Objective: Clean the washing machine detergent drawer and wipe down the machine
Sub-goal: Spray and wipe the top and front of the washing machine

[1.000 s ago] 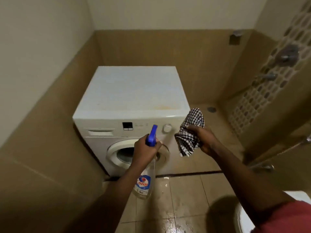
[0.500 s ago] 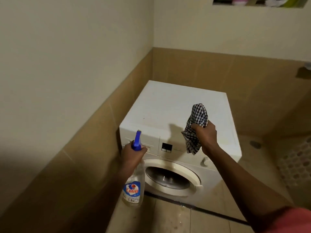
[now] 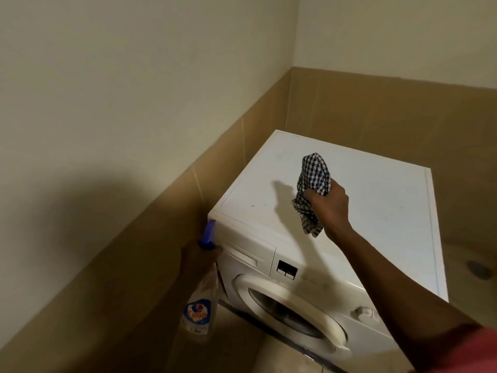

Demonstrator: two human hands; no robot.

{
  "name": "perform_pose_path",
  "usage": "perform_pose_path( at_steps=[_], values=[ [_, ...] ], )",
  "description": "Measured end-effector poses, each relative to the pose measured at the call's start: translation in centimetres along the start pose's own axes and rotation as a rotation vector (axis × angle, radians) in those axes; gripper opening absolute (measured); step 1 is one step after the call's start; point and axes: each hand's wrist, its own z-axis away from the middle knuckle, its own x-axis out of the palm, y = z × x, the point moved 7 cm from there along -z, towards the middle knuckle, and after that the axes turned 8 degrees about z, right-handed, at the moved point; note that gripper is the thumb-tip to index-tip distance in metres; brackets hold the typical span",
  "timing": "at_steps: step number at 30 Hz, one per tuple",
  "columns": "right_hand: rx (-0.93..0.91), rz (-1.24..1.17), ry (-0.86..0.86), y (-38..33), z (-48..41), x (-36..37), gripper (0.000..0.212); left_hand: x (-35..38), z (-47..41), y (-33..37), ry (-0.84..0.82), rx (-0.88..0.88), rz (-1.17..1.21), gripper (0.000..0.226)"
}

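Tiled in tan below and painted cream above, two walls meet in the corner where the white washing machine (image 3: 349,211) stands, its top panel bare apart from a few small specks and a faint stain. On the upper left of its front sits the detergent drawer (image 3: 246,255), shut flush with the panel, beside a small dark display and above the round door. Over the top panel the right hand (image 3: 329,208) is closed in a fist around a bunched black-and-white checked cloth (image 3: 313,189), whose loose tail hangs just above the surface; whether it touches I cannot tell. Down at the machine's left front corner the left hand (image 3: 199,261) is wrapped around the neck of a clear spray bottle (image 3: 201,300) with a blue trigger head and a blue-and-red label, held low beside the cabinet. The step in hand looks like wiping the top. It would go best with the cloth spread flatter under the palm, a light mist first, then overlapping strokes from the back edge forward, drawing grime toward the front lip and away from the display. The drawer is not yet opened.
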Motion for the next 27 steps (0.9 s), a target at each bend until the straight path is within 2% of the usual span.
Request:
perform_pose_path(
  at_steps=[7, 11, 15, 17, 20, 25, 27],
  values=[
    [0.004, 0.015, -0.061, 0.0, -1.5, 2.8, 0.014, 3.3, -0.1, -1.4, -0.152, -0.030, 0.016, 0.018],
    [0.000, 0.047, -0.069, 0.4, -1.6, 3.4, 0.014, 5.2, 0.1, -1.3, -0.216, 0.055, -0.061, 0.020],
    [-0.065, 0.146, -0.083, 0.7, -1.6, 4.1, 0.015, 6.6, 0.1, -1.2, -0.265, 0.059, -0.070, 0.027],
    [-0.130, 0.200, -0.126, 0.9, -0.8, 4.7, 0.025, 7.4, 0.2, -1.5, -0.314, 0.063, -0.066, 0.026],
    [-0.276, 0.434, -0.187, 2.4, 0.7, 5.9, 0.046, 7.5, 0.2, -2.0, -0.341, 0.072, -0.029, 0.023],
    [-0.475, 0.754, -0.375, 6.8, 4.3, 10.1, 0.049, 6.2, -0.5, -3.4, -0.307, -0.001, 0.091, 0.020],
    [-0.631, 0.927, -0.354, 7.2, 5.4, 12.0, 0.048, 5.4, -0.9, -4.2, -0.295, -0.039, 0.121, 0.018]
  ],
)
